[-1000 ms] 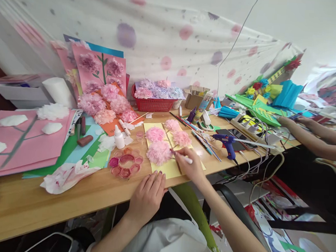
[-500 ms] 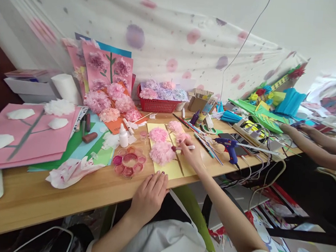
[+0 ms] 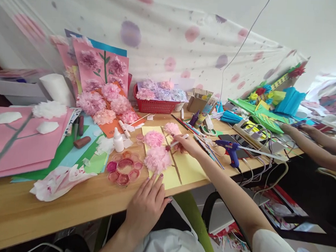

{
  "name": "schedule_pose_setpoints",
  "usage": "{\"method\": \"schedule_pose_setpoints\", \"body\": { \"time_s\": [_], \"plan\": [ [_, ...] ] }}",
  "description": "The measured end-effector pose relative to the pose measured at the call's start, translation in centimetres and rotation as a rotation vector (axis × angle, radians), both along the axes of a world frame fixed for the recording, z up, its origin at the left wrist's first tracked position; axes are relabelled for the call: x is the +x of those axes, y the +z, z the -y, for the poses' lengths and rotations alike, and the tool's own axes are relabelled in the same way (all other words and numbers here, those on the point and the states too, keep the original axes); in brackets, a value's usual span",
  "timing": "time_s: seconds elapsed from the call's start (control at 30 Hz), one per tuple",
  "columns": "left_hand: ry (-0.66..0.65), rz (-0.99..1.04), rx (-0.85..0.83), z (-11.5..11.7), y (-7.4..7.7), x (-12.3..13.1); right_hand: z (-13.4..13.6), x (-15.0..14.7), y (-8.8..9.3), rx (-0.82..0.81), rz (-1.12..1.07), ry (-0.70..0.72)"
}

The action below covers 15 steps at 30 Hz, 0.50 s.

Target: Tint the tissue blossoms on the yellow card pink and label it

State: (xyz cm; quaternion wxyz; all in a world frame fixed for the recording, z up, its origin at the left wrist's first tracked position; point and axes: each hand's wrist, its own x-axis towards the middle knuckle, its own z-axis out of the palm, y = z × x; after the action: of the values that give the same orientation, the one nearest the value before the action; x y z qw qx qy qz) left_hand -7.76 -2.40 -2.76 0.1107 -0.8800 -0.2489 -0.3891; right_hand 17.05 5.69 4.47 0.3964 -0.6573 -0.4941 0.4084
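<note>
My right hand (image 3: 187, 144) is closed on a white-handled brush (image 3: 177, 142) whose tip touches the yellow card (image 3: 187, 169) beside a pink tissue flower (image 3: 157, 160). Two more pink tissue flowers (image 3: 153, 138) sit higher on the card, with a brown stem line between them. My left hand (image 3: 148, 201) lies flat with fingers spread at the table's front edge, fingertips on the card's lower corner. A round clear paint palette (image 3: 123, 167) with red-pink wells lies just left of the card.
A blue glue gun (image 3: 229, 149), pens, phones and a power strip with cables lie to the right. Another person's arms (image 3: 310, 141) reach in at far right. A red basket (image 3: 153, 104) of paper flowers, a white glue bottle (image 3: 117, 139), pink cards (image 3: 20, 142) and crumpled tissue (image 3: 57, 181) fill the left.
My right hand with the brush has moved up the yellow card, from its lower part toward the upper flowers. My left hand stays at the table edge. The view shifted slightly.
</note>
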Motion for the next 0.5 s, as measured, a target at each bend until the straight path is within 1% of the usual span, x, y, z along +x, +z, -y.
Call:
{"method": "schedule_pose_setpoints", "body": {
  "time_s": [0.07, 0.13, 0.27, 0.3, 0.4, 0.43, 0.5],
  "plan": [
    [-0.003, 0.02, -0.01, 0.0, 0.2, 0.1, -0.3, -0.2, 0.0, -0.003, -0.009, 0.015],
    [-0.011, 0.039, -0.015, 0.0, 0.3, 0.2, -0.5, -0.3, 0.2, -0.042, -0.005, 0.059],
    [-0.012, 0.043, -0.029, 0.1, 0.3, 0.1, -0.7, 0.0, 0.8, -0.071, 0.023, 0.092],
    [-0.012, 0.045, -0.031, 0.1, 0.3, 0.1, -0.8, 0.2, 1.0, -0.091, 0.032, 0.116],
    [-0.023, 0.042, -0.041, 0.1, 0.2, 0.0, -1.4, 0.5, 1.4, -0.21, 0.061, 0.248],
    [-0.027, 0.034, -0.049, 0.1, 0.2, 0.0, -1.7, 0.6, 1.5, -0.215, 0.067, 0.274],
    [-0.025, 0.021, -0.061, 0.2, 0.2, 0.0, -2.3, 0.6, 1.8, -0.145, 0.06, 0.262]
  ]
}}
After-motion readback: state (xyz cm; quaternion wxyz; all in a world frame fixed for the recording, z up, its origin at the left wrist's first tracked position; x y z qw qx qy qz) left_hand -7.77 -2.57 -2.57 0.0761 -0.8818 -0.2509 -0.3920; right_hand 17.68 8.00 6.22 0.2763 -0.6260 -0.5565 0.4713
